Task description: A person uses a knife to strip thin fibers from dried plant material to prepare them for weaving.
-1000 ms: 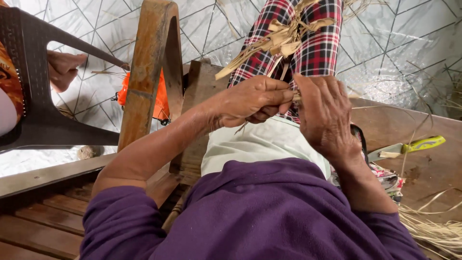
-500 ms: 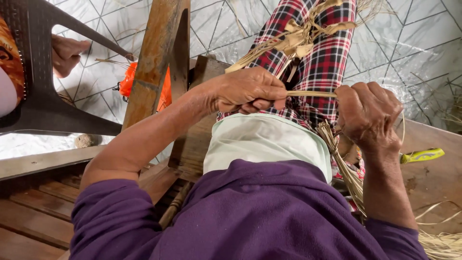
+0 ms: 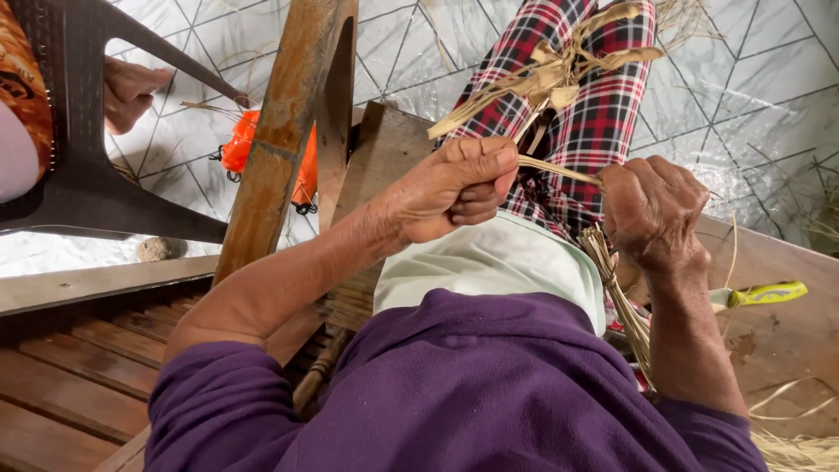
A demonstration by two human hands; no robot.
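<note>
Between both fists' fingers (image 3: 489, 179), straw strand (image 3: 559, 171).

I'm wearing a purple long-sleeved top, the sleeves pushed up so they are bunching above my elbows and leaving both forearms bare. Under its hem a pale mint-green layer is showing across my lap. My trousers are running on in a red, black and white tartan check. My left hand (image 3: 459, 188) and right hand (image 3: 655, 214) are going bare, no rings or bands showing.
</note>
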